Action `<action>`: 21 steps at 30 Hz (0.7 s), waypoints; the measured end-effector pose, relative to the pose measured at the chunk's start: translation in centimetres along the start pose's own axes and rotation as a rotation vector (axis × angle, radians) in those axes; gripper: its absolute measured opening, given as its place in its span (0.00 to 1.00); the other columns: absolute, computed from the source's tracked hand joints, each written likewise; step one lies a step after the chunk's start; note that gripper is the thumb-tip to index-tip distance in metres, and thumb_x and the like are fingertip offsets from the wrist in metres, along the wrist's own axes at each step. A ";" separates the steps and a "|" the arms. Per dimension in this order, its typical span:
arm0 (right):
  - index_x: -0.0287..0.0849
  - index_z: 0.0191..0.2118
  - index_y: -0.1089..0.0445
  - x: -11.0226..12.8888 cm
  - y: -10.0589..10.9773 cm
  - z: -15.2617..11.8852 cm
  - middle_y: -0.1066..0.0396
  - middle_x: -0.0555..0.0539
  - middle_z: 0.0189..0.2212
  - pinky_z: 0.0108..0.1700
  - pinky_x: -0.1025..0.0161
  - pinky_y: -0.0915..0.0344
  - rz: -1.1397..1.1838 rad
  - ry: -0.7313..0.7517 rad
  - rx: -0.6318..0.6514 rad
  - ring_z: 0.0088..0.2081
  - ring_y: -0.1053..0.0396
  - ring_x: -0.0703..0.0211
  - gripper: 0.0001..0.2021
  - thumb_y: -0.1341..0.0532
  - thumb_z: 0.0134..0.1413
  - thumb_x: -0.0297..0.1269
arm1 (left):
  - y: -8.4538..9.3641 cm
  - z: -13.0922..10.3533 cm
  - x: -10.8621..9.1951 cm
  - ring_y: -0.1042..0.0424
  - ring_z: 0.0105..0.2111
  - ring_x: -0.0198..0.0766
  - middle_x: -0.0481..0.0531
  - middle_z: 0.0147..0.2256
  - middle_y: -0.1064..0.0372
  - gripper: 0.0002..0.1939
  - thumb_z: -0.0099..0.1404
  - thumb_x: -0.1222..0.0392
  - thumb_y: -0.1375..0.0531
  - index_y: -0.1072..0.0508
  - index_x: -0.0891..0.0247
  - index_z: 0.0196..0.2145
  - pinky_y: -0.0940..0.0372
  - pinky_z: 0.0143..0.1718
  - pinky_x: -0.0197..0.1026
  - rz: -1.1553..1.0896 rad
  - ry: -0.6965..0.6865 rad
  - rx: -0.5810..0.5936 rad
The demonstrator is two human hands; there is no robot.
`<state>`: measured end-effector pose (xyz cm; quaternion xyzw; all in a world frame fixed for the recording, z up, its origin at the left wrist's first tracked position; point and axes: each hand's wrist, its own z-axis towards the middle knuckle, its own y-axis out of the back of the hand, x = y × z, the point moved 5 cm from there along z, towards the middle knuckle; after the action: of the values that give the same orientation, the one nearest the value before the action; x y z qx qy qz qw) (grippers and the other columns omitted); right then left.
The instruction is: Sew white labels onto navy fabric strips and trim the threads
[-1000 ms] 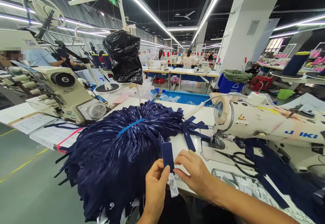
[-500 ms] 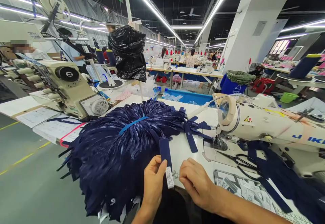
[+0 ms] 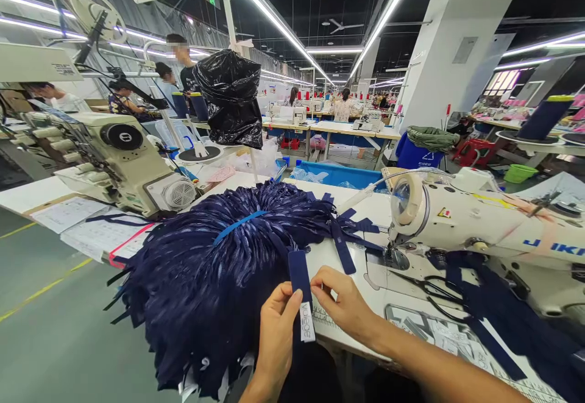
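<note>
My left hand (image 3: pixel 278 324) pinches a navy fabric strip (image 3: pixel 300 272) between thumb and fingers, below the strip's middle. A white label (image 3: pixel 308 322) with dark lettering sits at the strip's lower end. My right hand (image 3: pixel 345 304) has thumb and forefinger pinched together at the strip's right edge; what lies between those fingertips is too small to make out. Just left of both hands spreads a large bundle of navy strips (image 3: pixel 196 293), bound by a blue band (image 3: pixel 238 226). Another navy strip (image 3: pixel 342 247) lies flat on the white table (image 3: pixel 322 263).
To the right stands a white sewing machine (image 3: pixel 484 214), with black scissors (image 3: pixel 439 290) in front. A tray (image 3: pixel 414 317) holds several white labels. Another machine (image 3: pixel 116 153) stands left. Dark navy fabric (image 3: pixel 516 311) lies at the right. People work in the background.
My right hand has moved left and up, from beside the strip to its edge. The left hand still grips the strip, nearly in place. More people show in the left background.
</note>
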<state>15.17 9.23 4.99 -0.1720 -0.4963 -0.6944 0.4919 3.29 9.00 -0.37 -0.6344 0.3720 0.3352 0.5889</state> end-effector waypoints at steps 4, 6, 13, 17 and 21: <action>0.42 0.23 0.45 0.3 -0.1 0.1 0.45 0.54 0.19 0.24 0.67 0.49 -0.053 0.024 -0.044 0.21 0.47 0.66 0.06 0.50 0.47 0.27 | -0.3 -0.2 0.0 0.36 0.26 0.31 0.47 0.25 0.35 0.11 0.51 0.57 0.36 0.33 0.66 0.26 0.38 0.32 0.34 0.043 -0.034 0.016; 0.42 0.23 0.47 -0.1 -0.1 0.0 0.46 0.54 0.19 0.24 0.67 0.50 -0.089 0.039 -0.050 0.21 0.48 0.66 0.06 0.51 0.44 0.26 | -0.3 -0.4 -0.1 0.35 0.27 0.32 0.47 0.26 0.35 0.11 0.51 0.57 0.36 0.33 0.66 0.26 0.38 0.33 0.35 0.043 -0.062 0.010; 0.41 0.24 0.43 -2.0 0.8 -1.1 0.41 0.52 0.21 0.26 0.66 0.48 -0.179 0.023 -0.027 0.22 0.46 0.66 0.08 0.51 0.51 0.26 | -0.2 -0.4 -0.8 0.35 0.26 0.32 0.45 0.23 0.37 0.11 0.51 0.57 0.36 0.34 0.65 0.24 0.38 0.35 0.36 -0.024 -0.072 -0.033; 0.39 0.32 0.39 0.2 0.8 -1.2 0.37 0.49 0.27 0.30 0.64 0.46 -0.190 0.218 -0.085 0.26 0.44 0.64 0.04 0.49 0.55 0.28 | -0.3 -0.1 -0.5 0.36 0.25 0.30 0.44 0.24 0.37 0.11 0.49 0.59 0.35 0.34 0.65 0.23 0.38 0.35 0.35 -0.046 -0.080 -0.055; 0.39 0.29 0.41 1.5 -0.2 -0.7 0.39 0.48 0.25 0.28 0.64 0.48 -0.291 0.334 -0.116 0.25 0.46 0.63 0.05 0.50 0.54 0.26 | -0.4 -0.2 -0.4 0.36 0.25 0.31 0.45 0.23 0.37 0.12 0.49 0.58 0.35 0.34 0.66 0.23 0.38 0.34 0.35 -0.009 -0.100 -0.053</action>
<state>14.51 7.86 5.68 -0.0093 -0.3865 -0.8043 0.4513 3.43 8.80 0.17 -0.6339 0.3304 0.3735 0.5912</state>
